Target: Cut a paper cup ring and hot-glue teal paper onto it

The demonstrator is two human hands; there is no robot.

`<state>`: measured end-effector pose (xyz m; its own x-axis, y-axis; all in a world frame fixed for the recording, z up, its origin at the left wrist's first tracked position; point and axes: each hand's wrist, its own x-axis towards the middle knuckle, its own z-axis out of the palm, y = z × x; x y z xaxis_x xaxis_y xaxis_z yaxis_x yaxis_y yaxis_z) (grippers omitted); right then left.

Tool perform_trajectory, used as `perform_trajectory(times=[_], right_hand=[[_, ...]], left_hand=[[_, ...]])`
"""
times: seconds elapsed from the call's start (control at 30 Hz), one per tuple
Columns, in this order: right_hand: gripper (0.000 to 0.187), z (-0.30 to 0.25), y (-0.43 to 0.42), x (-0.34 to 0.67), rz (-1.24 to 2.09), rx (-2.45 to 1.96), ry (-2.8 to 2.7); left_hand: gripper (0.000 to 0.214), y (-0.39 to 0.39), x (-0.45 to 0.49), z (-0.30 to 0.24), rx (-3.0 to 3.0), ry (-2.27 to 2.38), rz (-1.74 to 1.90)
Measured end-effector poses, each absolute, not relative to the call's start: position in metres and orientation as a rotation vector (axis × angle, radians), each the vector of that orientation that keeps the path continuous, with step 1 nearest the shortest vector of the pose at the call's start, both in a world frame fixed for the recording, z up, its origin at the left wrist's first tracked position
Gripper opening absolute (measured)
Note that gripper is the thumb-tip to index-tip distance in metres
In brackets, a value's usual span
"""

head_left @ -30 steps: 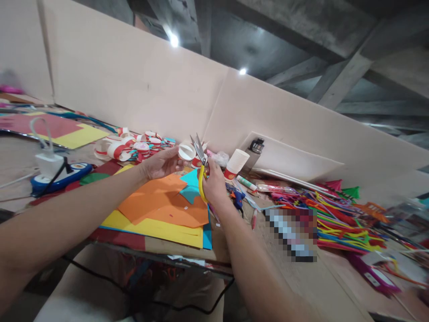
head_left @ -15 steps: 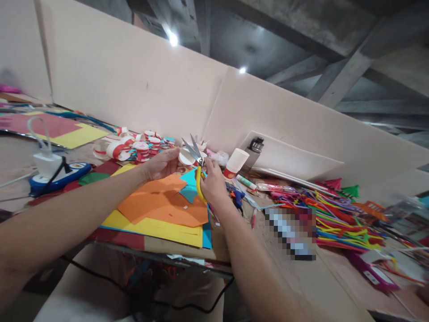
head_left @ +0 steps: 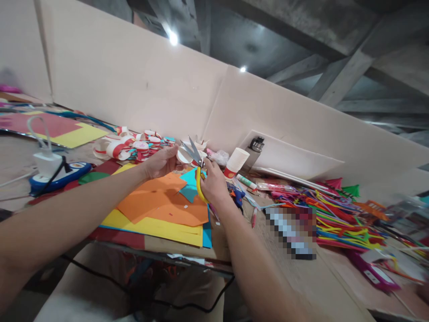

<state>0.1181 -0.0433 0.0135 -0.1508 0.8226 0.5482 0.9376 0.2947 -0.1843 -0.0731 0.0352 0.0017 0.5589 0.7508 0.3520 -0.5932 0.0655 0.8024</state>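
My right hand (head_left: 213,182) grips scissors (head_left: 197,157) by their yellow handles, the blades apart and pointing up and to the left. In my left hand (head_left: 164,162) is a white paper cup piece (head_left: 184,155), round in outline, pinched at its left edge. The blades lie right beside this piece and overlap it in view; whether they touch it I cannot tell. Below my hands lie orange paper sheets (head_left: 147,201), a cut turquoise paper piece (head_left: 189,188) and yellow paper (head_left: 167,231).
Several red-and-white cut cup pieces (head_left: 142,151) lie behind my left hand. A stack of paper cups (head_left: 237,161), a dark bottle (head_left: 253,154) and a glue stick (head_left: 246,182) stand or lie to the right. Colourful pipe cleaners (head_left: 335,214) spread farther right; a blue power strip (head_left: 60,176) sits left.
My left hand and the cup piece have shifted slightly left and down. The scissors stay in my right hand, their blades still apart.
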Motion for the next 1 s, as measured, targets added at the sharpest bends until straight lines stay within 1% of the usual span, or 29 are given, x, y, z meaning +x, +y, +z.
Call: perform_trajectory(times=[0.43,0.7,1.0], right_hand=[[0.047,0.0161,-0.0471,0.1174,-0.320,-1.644,-2.043],[0.047,0.0169,-0.0474,0.1167,-0.354,-1.696,-2.048],[0.047,0.0164,-0.0477,0.1167,-0.299,-1.570,-2.039]], left_hand=[[0.035,0.0354,-0.0758,0.0047,1.071,0.226,1.013],[0.039,0.0337,-0.0738,0.0066,1.130,0.138,1.053],[0.038,0.0360,-0.0749,0.0020,1.106,0.177,0.982]])
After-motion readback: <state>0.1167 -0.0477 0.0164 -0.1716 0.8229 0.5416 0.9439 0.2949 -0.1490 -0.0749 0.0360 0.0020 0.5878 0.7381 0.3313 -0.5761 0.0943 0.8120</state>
